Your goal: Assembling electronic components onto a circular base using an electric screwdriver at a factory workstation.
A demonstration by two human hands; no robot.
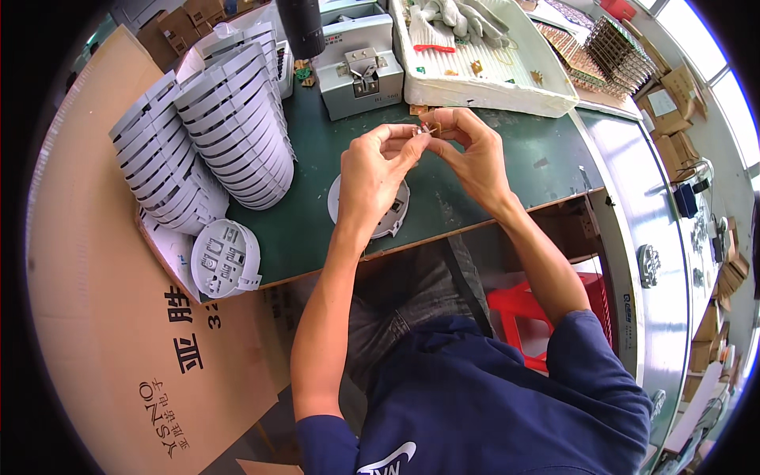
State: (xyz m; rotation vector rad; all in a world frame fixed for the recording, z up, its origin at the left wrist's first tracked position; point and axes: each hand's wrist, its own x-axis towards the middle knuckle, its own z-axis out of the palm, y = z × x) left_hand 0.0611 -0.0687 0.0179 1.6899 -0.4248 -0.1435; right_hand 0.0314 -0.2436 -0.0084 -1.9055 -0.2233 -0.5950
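My left hand [376,166] and my right hand [473,150] meet above the green bench, fingertips pinched together. Between them is a small part [428,128] with red, white and brass-coloured bits, too small to name exactly. Both hands seem to grip it, one from each side. A round white plastic housing [398,215] lies on the bench under my left wrist, partly covered by it. Just beyond the hands stands a grey boxy machine [360,89] with a metal fixture on its front.
Stacked white round housings [237,131] rise at the left, with a single housing [226,257] at the front-left corner. A white foam tray [507,96] holds gloves and small brass-coloured pieces. A dark cylinder [301,28] hangs near the machine. A red stool [518,313] stands below the bench [538,174].
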